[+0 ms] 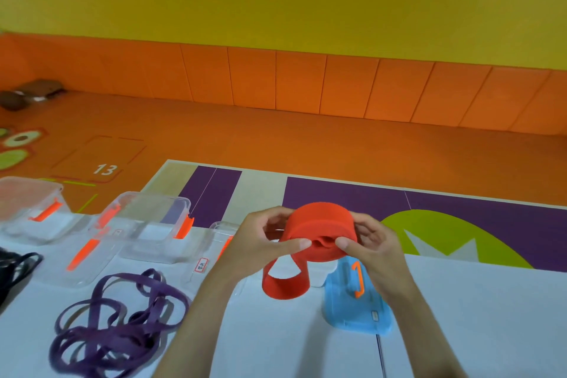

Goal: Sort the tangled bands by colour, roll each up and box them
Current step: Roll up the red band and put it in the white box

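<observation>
Both hands are up over the white table (460, 316). Between them sits the red band (319, 224), a flat, matte, fabric-like strip wound into a fat drum. The left hand (270, 242) curls round the roll's left side, thumb pressed to the front. The right hand (371, 242) cups the right side, thumb pinching the puckered fold at the core. A loose tail hangs below in a soft open loop.

To the left lie the purple bands (119, 325), a limp knot of narrow flat straps, with the black bands (15, 267) heaped at the far edge. Behind them stand clear, glossy plastic boxes (159, 218) with orange clips. Under the right wrist lies a smooth blue lid (346, 313).
</observation>
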